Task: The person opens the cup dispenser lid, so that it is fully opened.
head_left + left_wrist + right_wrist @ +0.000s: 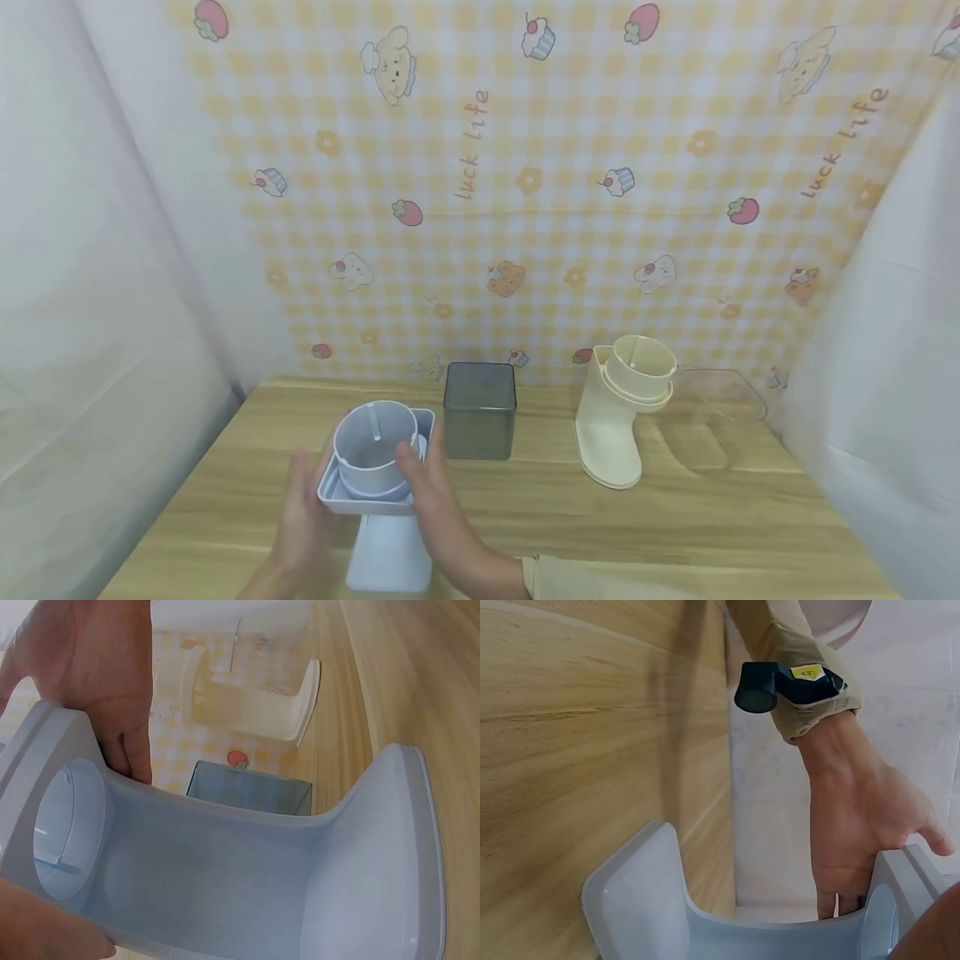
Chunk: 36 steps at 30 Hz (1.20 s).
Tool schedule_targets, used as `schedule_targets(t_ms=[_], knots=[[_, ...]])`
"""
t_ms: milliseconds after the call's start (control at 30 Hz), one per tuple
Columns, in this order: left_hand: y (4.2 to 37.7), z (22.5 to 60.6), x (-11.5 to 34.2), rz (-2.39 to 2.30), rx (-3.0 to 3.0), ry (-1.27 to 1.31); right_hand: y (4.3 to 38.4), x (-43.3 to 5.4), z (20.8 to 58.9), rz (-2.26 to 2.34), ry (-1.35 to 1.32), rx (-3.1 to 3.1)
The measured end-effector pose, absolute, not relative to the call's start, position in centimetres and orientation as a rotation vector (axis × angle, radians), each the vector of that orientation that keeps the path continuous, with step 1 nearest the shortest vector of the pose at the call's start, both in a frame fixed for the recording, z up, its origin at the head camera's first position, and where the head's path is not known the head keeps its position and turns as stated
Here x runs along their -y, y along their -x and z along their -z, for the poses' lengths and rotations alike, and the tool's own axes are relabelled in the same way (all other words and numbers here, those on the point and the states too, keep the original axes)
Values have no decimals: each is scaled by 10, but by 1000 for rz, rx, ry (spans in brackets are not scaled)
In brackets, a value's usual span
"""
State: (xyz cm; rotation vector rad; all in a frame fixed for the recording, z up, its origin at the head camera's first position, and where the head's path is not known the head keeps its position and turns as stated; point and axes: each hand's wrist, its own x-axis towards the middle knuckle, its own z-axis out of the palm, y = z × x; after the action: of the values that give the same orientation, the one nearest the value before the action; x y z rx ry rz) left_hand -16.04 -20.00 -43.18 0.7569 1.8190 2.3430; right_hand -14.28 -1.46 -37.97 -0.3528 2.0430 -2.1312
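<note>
A blue-grey plastic stand (390, 554) has a square tray top with a round collar (375, 446), a curved back and a broad foot. Both hands hold it by its upper part. My right hand (442, 500) lays its thumb over the collar's rim, with fingers around the tray's right side. On the opposite side, my left hand (303, 508) grips the tray, its fingers partly hidden behind it and its thumb raised. From the left wrist view, the stand's curved inner face (217, 862) and the round hole under its top are visible.
A smoky grey see-through box (480, 412) stands at the table's back middle. To its right is a cream stand (611, 425) of the same shape. Beside that lies a clear plastic piece (697, 442). A patterned curtain (525, 225) hangs along the back, with white sheets at both sides.
</note>
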Motion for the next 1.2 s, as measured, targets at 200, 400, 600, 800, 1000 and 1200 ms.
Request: schedule_targets(t_ms=[200, 400, 600, 800, 1000, 1200], knots=[[172, 426, 204, -2350, -1869, -636, 157, 23, 380, 2130, 347, -2079], [189, 420, 208, -2362, -1871, -606, 179, 31, 383, 2138, 364, -2080], [209, 413, 210, -2397, -1904, -548, 202, 43, 386, 2187, 367, -2115], [226, 407, 210, -2424, -1937, -531, 218, 51, 385, 2182, 356, -2164], [242, 406, 210, -2485, -1953, -433, 236, 58, 385, 2178, 326, -2177], [261, 406, 218, -2499, -1930, -434, 253, 67, 387, 2205, 310, -2154]])
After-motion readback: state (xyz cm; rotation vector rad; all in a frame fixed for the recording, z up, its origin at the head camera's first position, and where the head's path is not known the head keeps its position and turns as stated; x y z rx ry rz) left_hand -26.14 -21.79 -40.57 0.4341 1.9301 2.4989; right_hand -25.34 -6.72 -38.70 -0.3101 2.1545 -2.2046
